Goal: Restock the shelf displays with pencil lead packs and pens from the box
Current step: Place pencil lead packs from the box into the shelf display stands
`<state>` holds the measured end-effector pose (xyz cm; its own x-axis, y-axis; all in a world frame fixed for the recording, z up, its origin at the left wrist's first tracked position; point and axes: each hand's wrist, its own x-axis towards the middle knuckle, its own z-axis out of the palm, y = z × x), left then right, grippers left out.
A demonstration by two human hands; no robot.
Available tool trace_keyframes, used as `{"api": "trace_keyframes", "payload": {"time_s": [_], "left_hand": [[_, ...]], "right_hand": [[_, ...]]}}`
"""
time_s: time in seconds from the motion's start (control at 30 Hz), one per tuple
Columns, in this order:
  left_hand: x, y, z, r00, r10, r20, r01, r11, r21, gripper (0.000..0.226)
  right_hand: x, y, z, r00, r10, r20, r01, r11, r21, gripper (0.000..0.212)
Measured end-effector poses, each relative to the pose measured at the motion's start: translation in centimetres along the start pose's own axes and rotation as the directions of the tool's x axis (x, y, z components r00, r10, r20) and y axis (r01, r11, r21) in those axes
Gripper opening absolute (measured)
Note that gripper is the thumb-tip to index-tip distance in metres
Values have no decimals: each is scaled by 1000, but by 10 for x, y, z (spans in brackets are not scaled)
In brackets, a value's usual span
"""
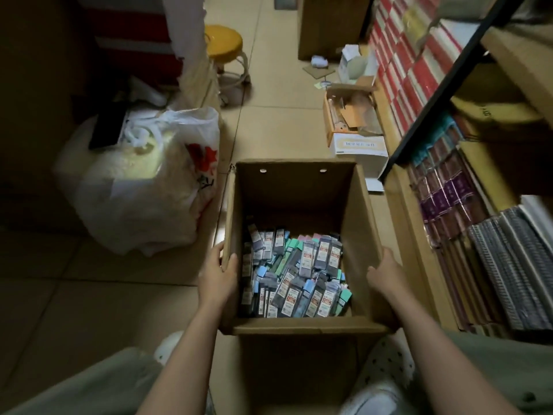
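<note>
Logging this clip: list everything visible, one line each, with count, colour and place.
Cardboard box: one, brown, open, floor centre.
Lead packs: many, grey, blue, green, piled in box.
Plastic bag: one, white with red print, left of box.
Stool: one, yellow seat, far left.
Small cartons: several, white and brown, beyond box.
Shelves: stocked, red, purple, grey, right.
Left hand: grip on box's left wall.
Right hand: against box's right wall.

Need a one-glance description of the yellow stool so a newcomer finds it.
Start at the open brown cardboard box held at floor centre, then follow the beige tiled aisle away from it. The round yellow-topped stool on pale metal legs stands at the far left of the aisle, beyond the white plastic bag; nothing else nearby is round and yellow.
</note>
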<state>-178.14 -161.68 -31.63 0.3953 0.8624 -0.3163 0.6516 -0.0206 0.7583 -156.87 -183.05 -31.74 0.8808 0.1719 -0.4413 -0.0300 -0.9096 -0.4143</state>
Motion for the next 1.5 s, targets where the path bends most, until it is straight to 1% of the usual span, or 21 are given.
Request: {"api": "trace_keyframes", "payload": {"time_s": [0.13, 0.3, 0.4, 0.43, 0.47, 0.5, 0.53, 0.57, 0.6, 0.63, 0.67, 0.7, 0.77, 0.83, 0.87, 0.93, 1.03, 1.13, 1.27, 1.4, 1.5], "left_hand": [[-41, -15, 7, 999, -9, -38, 10, 1000, 23, 34], [-74, -34, 1, 995, -25, -98, 30, 998, 50, 35], [-81, -34, -6, 993, -27, -118, 38, 996, 86, 41], [-83, -31, -7, 987, 9, -162, 13, 991, 135, 43], [-85, -26, -6, 970, 99, -222, -54, 979, 198, 43], [-86, -20, -3, 934, 231, -272, -162, 954, 254, 41], [-86, -13, 2, 890, 365, -274, -285, 913, 292, 38], [-84, -7, 10, 859, 462, -221, -388, 868, 310, 35], [-82, -1, 20, 855, 503, -126, -451, 841, 298, 31], [-78, 1, 31, 877, 480, -14, -460, 847, 267, 29], [-73, -1, 43, 909, 408, 88, -418, 880, 228, 27], [-67, -6, 55, 934, 313, 174, -343, 920, 189, 27], [-56, -24, 77, 942, 113, 316, -178, 967, 184, 33], [-47, -45, 93, 916, -30, 400, -89, 957, 275, 40], [-42, -53, 99, 905, -86, 417, -53, 949, 310, 42], [-33, -61, 108, 894, -139, 426, -11, 943, 332, 41], [-24, -63, 116, 911, -130, 392, -13, 940, 342, 38], [-22, -66, 120, 912, -151, 382, 20, 946, 324, 37], [-22, -68, 120, 913, -176, 369, 90, 967, 240, 25], [-21, -59, 113, 941, -110, 319, 57, 984, 171, 19], [-20, -55, 108, 948, -54, 313, 24, 995, 97, 14]], "right_hand": [[-26, 25, -6, 1000, -6, -1, 6, 999, -37, 56], [-55, 30, -12, 999, -26, 27, 27, 999, -44, 50], [-74, 23, -11, 997, 13, 71, -14, 1000, 20, 56], [-78, 20, -11, 998, 24, 66, -27, 999, 44, 60], [-81, 16, -10, 1000, -11, 8, 10, 997, 70, 65], [-82, 10, -9, 989, -108, -99, 117, 989, 89, 67], [-82, 3, -7, 944, -247, -217, 271, 958, 91, 66], [-82, -4, -5, 870, -392, -300, 429, 901, 68, 62], [-80, -10, -1, 808, -507, -302, 541, 841, 35, 56], [-78, -14, 6, 779, -585, -226, 600, 800, 1, 51], [-76, -15, 17, 780, -618, -101, 618, 786, -35, 48], [-71, -12, 30, 801, -597, 39, 599, 798, -74, 46], [-60, 0, 56, 846, -467, 258, 510, 849, -135, 42], [-48, 13, 77, 855, -336, 395, 435, 880, -192, 33], [-43, 17, 86, 850, -298, 434, 425, 875, -232, 31], [-32, 20, 100, 845, -258, 468, 427, 853, -301, 37], [-23, 18, 112, 844, -258, 470, 467, 783, -411, 49], [-18, 19, 117, 848, -284, 448, 483, 761, -433, 51], [-14, 27, 118, 833, -315, 455, 493, 797, -349, 41], [-12, 29, 112, 793, -323, 516, 508, 819, -267, 31], [-10, 27, 103, 758, -321, 568, 441, 894, -83, 26]]}}
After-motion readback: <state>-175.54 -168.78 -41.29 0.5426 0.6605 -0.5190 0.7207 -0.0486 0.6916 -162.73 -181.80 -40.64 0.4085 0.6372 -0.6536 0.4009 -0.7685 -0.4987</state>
